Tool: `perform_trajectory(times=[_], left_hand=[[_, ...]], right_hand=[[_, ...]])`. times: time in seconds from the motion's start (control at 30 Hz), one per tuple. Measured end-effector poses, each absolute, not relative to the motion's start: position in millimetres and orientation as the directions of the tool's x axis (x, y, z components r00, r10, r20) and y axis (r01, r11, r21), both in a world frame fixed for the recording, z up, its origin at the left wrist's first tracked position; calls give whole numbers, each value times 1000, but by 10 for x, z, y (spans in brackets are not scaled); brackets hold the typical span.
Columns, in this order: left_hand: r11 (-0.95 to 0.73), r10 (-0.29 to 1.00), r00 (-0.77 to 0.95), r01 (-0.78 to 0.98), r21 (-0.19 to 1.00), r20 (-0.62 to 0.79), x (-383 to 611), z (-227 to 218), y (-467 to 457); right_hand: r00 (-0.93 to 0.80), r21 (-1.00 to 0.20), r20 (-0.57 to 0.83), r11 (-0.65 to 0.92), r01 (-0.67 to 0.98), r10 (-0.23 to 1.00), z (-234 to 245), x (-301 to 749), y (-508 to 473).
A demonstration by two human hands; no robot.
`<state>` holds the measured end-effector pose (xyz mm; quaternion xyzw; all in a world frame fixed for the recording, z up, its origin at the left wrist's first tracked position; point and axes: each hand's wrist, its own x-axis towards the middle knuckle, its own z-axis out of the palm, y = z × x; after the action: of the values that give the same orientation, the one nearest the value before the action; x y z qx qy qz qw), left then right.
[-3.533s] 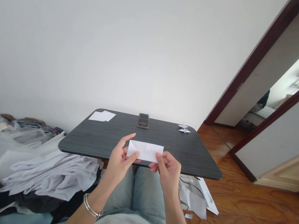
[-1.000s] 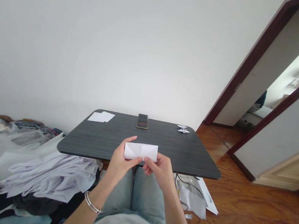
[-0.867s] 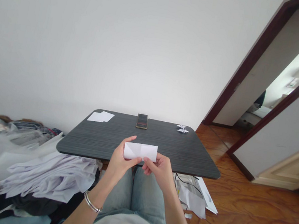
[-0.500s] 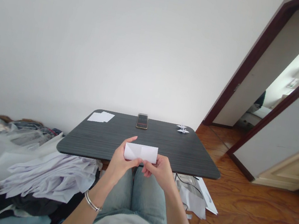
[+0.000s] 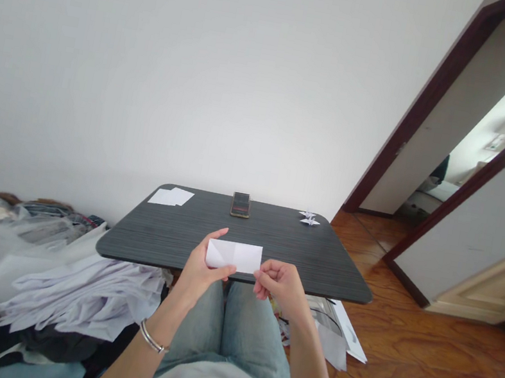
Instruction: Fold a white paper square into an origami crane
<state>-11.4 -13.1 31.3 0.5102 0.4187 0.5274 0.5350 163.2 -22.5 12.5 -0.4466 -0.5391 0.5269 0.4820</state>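
The folded paper [image 5: 234,256], long axis left-right, is held over the near tabletop [image 5: 166,232] edge, pinched at its left end by the left hand [image 5: 199,271], its lower-right corner met by the curled right hand [image 5: 277,283], grip unclear.

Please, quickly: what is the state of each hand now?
Left hand: closed, holding the folded paper.
Right hand: closed, pinching its lower right corner.

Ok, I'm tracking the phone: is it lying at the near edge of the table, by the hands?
No, the phone lies at the far edge of the table, by the wall, beyond the folded paper.
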Motion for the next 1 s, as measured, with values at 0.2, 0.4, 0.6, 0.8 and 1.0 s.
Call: perform_trajectory(times=[0.2, 0.4, 0.6, 0.8, 1.0], left_hand=[[-77, 994, 70, -144, 987, 88, -139, 299, -137], [-87, 995, 38, -154, 984, 94, -147, 304, -124], [-95, 992, 69, -123, 988, 104, -85, 308, -132], [-37, 984, 168, -153, 987, 63, -150, 319, -141], [-16, 977, 210, -146, 989, 47, -207, 319, -120]], right_hand=[[-138, -998, 58, 56, -18, 989, 162, 1675, -254], [-96, -995, 79, 73, -73, 992, 164, 1668, -242], [-153, -988, 99, 79, -137, 983, 101, 1481, -215], [-77, -984, 101, 89, -152, 992, 82, 1469, -212], [-60, -986, 87, 77, -148, 994, 50, 1502, -203]])
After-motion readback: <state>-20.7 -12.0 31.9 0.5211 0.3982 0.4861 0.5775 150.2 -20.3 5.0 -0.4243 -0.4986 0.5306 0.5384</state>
